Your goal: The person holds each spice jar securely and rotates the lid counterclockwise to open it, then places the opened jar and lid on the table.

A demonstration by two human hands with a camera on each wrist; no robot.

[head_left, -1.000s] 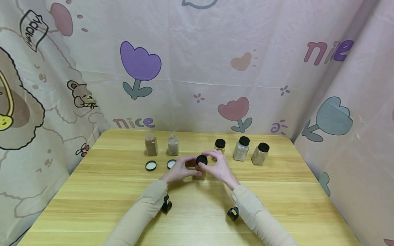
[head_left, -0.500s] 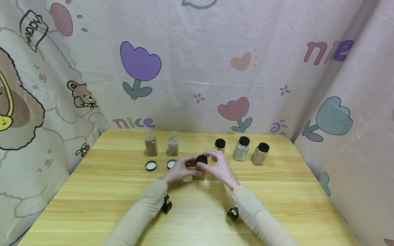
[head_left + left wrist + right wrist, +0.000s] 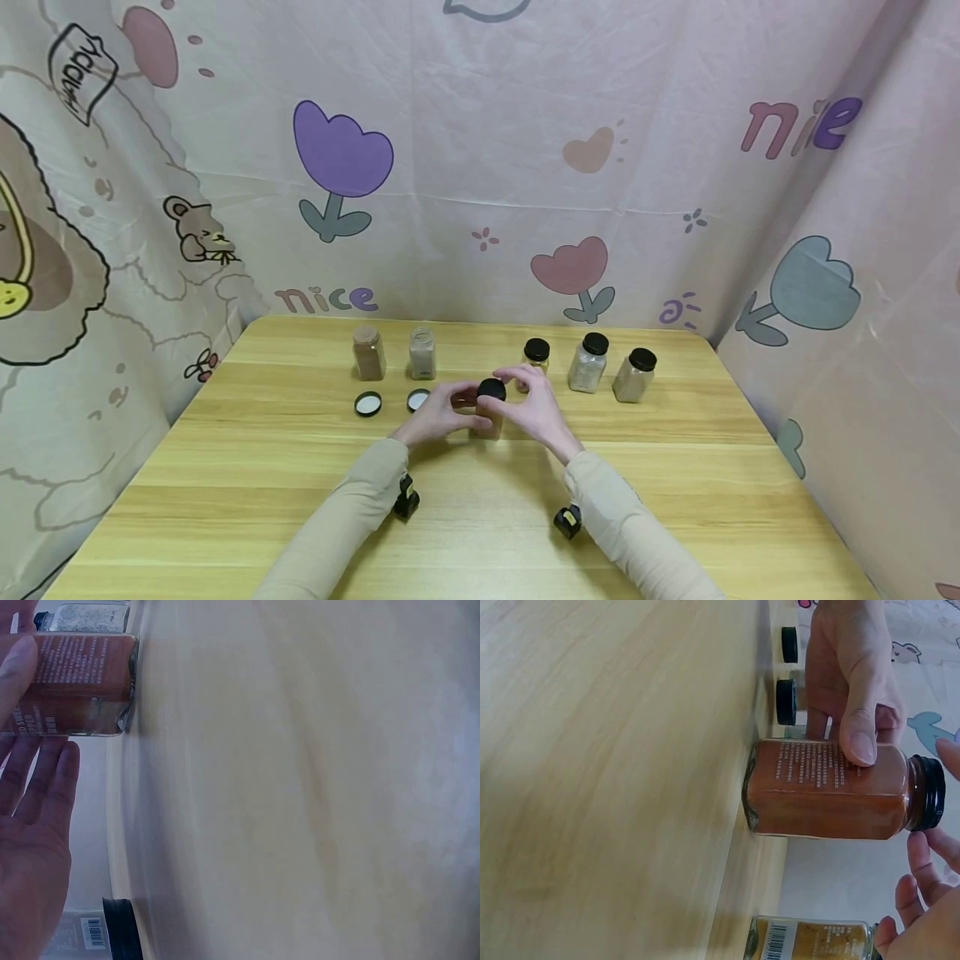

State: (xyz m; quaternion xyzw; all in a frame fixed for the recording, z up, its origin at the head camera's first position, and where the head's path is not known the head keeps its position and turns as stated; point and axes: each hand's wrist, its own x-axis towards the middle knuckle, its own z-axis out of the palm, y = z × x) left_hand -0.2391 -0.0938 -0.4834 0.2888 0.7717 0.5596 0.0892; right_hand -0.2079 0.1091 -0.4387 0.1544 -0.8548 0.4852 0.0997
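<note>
A glass spice jar (image 3: pixel 829 795) of red-brown powder stands upright near the middle of the table, its black lid (image 3: pixel 930 791) on top. Part of its label, in the left wrist view, reads "SWE" and "EPPER". My left hand (image 3: pixel 441 410) grips the jar's body from the left, thumb across the front face. From the right, my right hand (image 3: pixel 536 410) pinches the lid between thumb and fingers. Just behind that hand is a capped jar of yellow powder (image 3: pixel 817 941), partly covered by it in the head view.
Two uncapped jars, one brown (image 3: pixel 369 357) and one greyish (image 3: pixel 422 358), stand at the back left. Their black lids (image 3: pixel 367 404) lie white side up before them. Two capped jars, one whitish (image 3: pixel 587 368) and one beige (image 3: pixel 633 380), stand at the back right. A printed curtain (image 3: pixel 450 250) hangs behind.
My right thumb has shifted slightly leftward at the lid. The left hand and the jar stay in place.
</note>
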